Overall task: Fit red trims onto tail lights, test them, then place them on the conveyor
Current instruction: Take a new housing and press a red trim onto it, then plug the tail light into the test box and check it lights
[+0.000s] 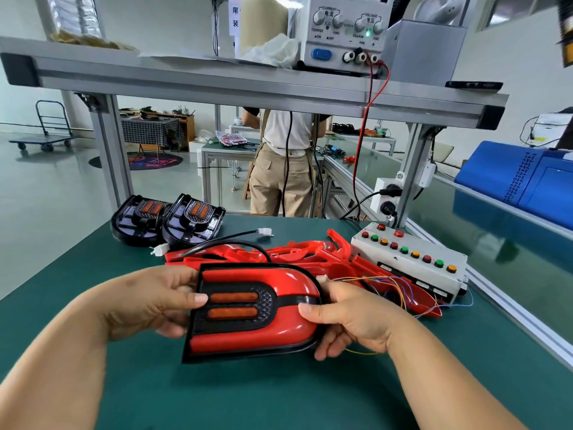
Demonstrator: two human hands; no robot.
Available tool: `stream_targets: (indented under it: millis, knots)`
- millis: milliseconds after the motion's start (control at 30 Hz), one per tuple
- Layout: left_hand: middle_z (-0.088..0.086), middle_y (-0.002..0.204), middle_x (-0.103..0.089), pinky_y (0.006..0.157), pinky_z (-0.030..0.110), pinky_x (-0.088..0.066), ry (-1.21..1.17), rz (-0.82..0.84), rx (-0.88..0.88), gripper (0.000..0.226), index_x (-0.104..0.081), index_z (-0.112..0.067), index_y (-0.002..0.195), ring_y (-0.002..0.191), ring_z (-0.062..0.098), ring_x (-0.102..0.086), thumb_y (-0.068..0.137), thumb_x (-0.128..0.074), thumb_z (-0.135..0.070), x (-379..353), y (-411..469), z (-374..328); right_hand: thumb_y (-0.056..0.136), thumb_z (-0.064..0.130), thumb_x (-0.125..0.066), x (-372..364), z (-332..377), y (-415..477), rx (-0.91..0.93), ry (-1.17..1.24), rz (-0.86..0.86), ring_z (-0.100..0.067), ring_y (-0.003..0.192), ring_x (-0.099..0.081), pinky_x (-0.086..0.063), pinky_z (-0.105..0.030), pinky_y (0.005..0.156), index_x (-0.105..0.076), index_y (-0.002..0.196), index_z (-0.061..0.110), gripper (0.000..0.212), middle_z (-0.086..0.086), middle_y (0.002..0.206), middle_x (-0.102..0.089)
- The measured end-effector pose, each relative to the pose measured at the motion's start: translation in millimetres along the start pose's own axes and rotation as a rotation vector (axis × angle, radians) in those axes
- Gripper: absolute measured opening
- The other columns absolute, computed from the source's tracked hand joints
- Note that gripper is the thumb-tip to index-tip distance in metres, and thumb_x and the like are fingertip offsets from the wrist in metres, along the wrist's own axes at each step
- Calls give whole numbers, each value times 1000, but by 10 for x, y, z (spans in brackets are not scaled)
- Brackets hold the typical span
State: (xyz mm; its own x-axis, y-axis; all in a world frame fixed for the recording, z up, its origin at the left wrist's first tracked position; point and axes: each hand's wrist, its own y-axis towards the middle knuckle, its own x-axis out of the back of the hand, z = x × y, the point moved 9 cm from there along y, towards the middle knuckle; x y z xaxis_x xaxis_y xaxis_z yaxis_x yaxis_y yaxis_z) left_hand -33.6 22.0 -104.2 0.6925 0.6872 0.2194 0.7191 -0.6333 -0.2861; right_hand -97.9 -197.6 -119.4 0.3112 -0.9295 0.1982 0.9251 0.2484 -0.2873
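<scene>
Both hands are on one tail light [234, 305], held just above the surface [279, 395]. Your left hand [148, 302] grips its flat end, thumb over the face beside the orange reflectors. Your right hand [356, 321] grips the rounded end, thumb on the black centre strip, fingers curled beneath.

The red trim [248, 339] sits around the black centre and looks flush, so I judge fitting done on this unit, test next. Can't see the clips from here, so press the edges to be sure.

Next move: free one hand and find the lamp's plug. The black cable [229, 243] arcing behind it ends in a white connector [159, 250] on the surface, likely yours. Mate it to the thin coloured leads [381, 279] running from the button box [412, 268] at your right.

Behind the lamp: a pile of loose red trims [310, 256], then two bare tail lights [193, 220] side by side. The conveyor belt [459, 218] runs along the right. The bench power supply [341, 41] is on the shelf above, green lamp lit.
</scene>
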Motion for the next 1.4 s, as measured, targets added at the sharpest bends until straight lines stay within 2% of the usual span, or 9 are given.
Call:
stream_targets:
  millis: [100, 200, 400, 533, 767, 867, 1033, 1133, 1400]
  knots:
    - [-8, 55, -61, 52, 19, -44, 2, 31, 11, 26, -57, -12, 118, 47, 3, -54, 93, -57, -9, -54, 39, 21, 82, 40, -74, 65, -60, 1, -44, -69, -1, -21, 61, -70, -53, -22, 47, -57, 114, 19, 42, -12, 94, -75]
    - [-6, 70, -68, 53, 18, -45, 7, 36, 23, 34, -59, -11, 121, 53, 4, -57, 88, -63, -16, -74, 67, 22, 76, 53, -76, 204, -105, -27, -109, -154, -63, -21, 59, -70, -51, -21, 44, -62, 106, 12, 53, -15, 89, -75]
    - [-1, 84, -73, 57, 18, -47, 130, 22, 98, 29, -67, -12, 112, 61, 6, -61, 88, -64, -28, -86, 76, 27, 93, 25, -64, 832, 311, -201, 277, -529, -772, 5, 74, -65, -46, -11, 70, -73, 88, 30, 12, 18, 84, -69]
    - [9, 83, -76, 49, 18, -49, 172, -258, 49, 34, -71, -7, 98, 63, 11, -69, 82, -68, -36, 380, -30, -139, 96, 15, -55, 684, 231, 64, 147, -966, -678, -13, 115, -57, -41, -25, 101, -71, 117, 20, 27, 6, 121, -66]
    - [8, 74, -68, 43, 14, -46, 120, -718, -111, 9, -69, -5, 96, 59, 12, -60, 94, -64, -12, 1120, 391, -572, 98, 17, -47, 717, 177, 150, -12, -1016, -702, -22, 96, -61, -46, -30, 82, -71, 96, 17, 23, -7, 107, -66]
    - [9, 86, -69, 53, 20, -54, 327, -697, -107, 13, -70, -9, 104, 71, 20, -64, 94, -63, -10, 1125, 747, -706, 96, 17, -44, 694, 168, 183, -48, -1002, -703, -24, 80, -62, -50, -32, 72, -53, 71, 21, 27, -7, 91, -61]
    - [9, 135, -60, 109, 36, -40, 751, -513, 34, 35, -61, -11, 131, 121, 26, -56, 97, -53, -8, 972, 1206, -629, 99, 25, -42, 679, 177, 184, -23, -1003, -703, -22, 89, -60, -51, -35, 78, -62, 80, 23, 28, -2, 107, -52]
    - [10, 141, -55, 101, 26, -37, 933, -438, 106, 37, -57, -8, 135, 120, 21, -53, 99, -49, -11, 883, 1311, -535, 101, 36, -44, 674, 170, 197, 5, -995, -682, -16, 97, -58, -50, -33, 85, -69, 109, 24, 29, 3, 114, -52]
    - [10, 130, -63, 102, 33, -46, 1180, -545, 175, 31, -66, -15, 126, 121, 28, -57, 99, -54, -24, 998, 1361, -480, 101, 36, -42, 707, 137, 219, -26, -1017, -697, -18, 98, -58, -50, -34, 88, -62, 114, 17, 30, -3, 116, -51]
